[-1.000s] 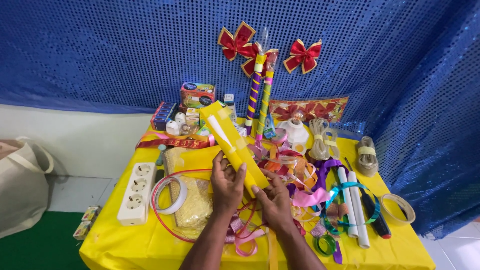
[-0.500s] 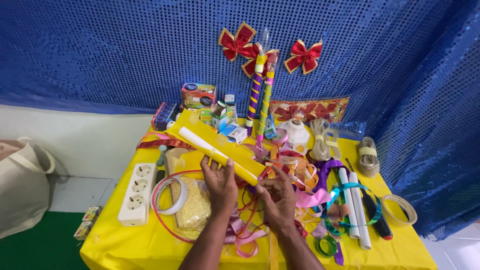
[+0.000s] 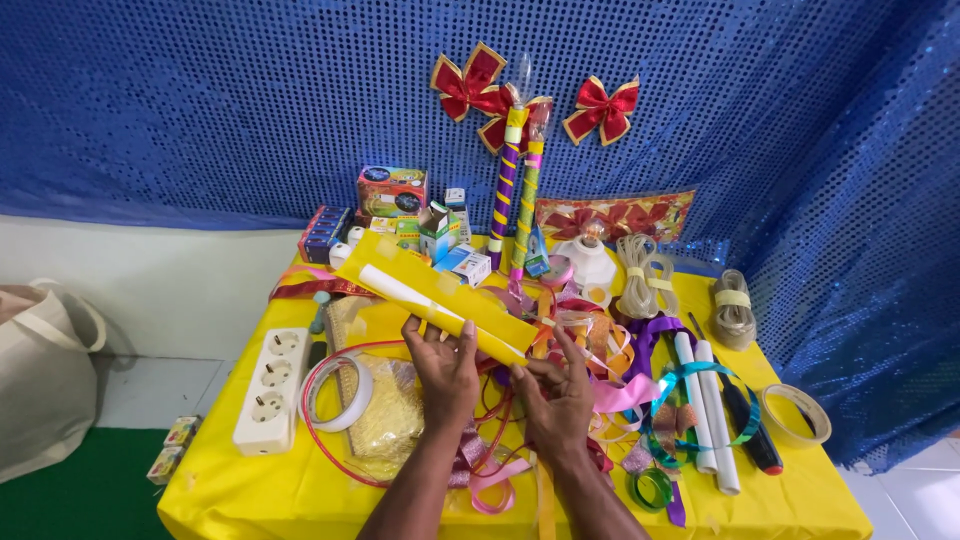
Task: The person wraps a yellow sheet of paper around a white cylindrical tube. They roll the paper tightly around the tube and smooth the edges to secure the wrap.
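Observation:
Both my hands hold a yellow paper sheet (image 3: 440,285) that is wrapped around a white tube (image 3: 395,288). It lies slanted, its far end pointing up and left over the table. My left hand (image 3: 443,365) grips its lower middle from below, thumb on top. My right hand (image 3: 558,392) pinches the near right end of the sheet. Under my hands lie tangled pink, red and orange ribbons (image 3: 500,470) on the yellow tablecloth (image 3: 250,490).
A white power strip (image 3: 268,390) and a tape roll (image 3: 345,393) lie at left. Small boxes (image 3: 392,192) stand behind. Two striped sticks (image 3: 515,190), red bows (image 3: 598,108), twine bundles (image 3: 640,275), white tubes (image 3: 705,400) and a tape ring (image 3: 795,413) fill the right. A cloth bag (image 3: 40,370) sits on the floor.
The yellow sheet with the tube has swung from nearly upright to a flatter slant toward the left. My right hand has shifted onto its near end.

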